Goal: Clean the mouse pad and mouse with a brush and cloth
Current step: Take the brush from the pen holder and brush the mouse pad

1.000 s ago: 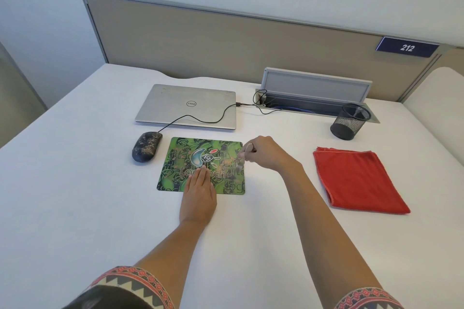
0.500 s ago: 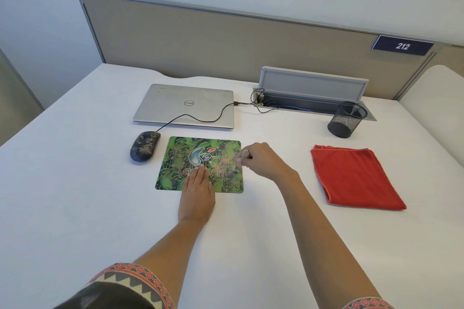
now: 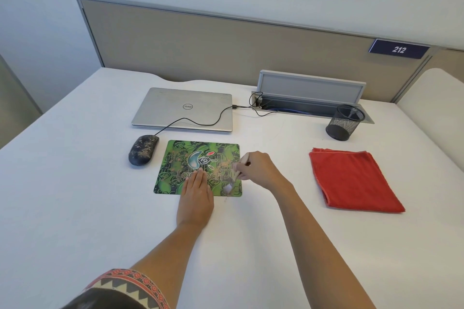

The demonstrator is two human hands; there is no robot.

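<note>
White tabletop (image 3: 75, 208) backed by a beige partition (image 3: 226, 40), with a closed laptop (image 3: 183, 108) and a mesh pen cup (image 3: 344, 121) along the far side.

Green mouse pad (image 3: 175, 165) lying flat near the middle, just beside the laptop's near edge. Left hand (image 3: 197, 198) laid over the pad's near edge, fingers straight and released, pressing down, probably to stop it sliding. Right hand (image 3: 258, 170) at the pad's right edge, fingers curled and grasping a small brush (image 3: 229, 186). Brush handle tilted, running from far at the top to near and slightly left at the bristles, with the bristles down on the pad's near right corner. Brownish specks visible on the pad to the left and far side of the bristles, so likely mid-sweep with more of the pad to cover in that direction.

Dark mouse (image 3: 143, 149) just left of the pad, speckled with the same dust, apparently untouched; nearer the left hand, long axis pointing far and slightly right. Red cloth (image 3: 351, 178) folded on the right, well apart from the pad, nearer the right hand and seemingly not yet used.
</note>
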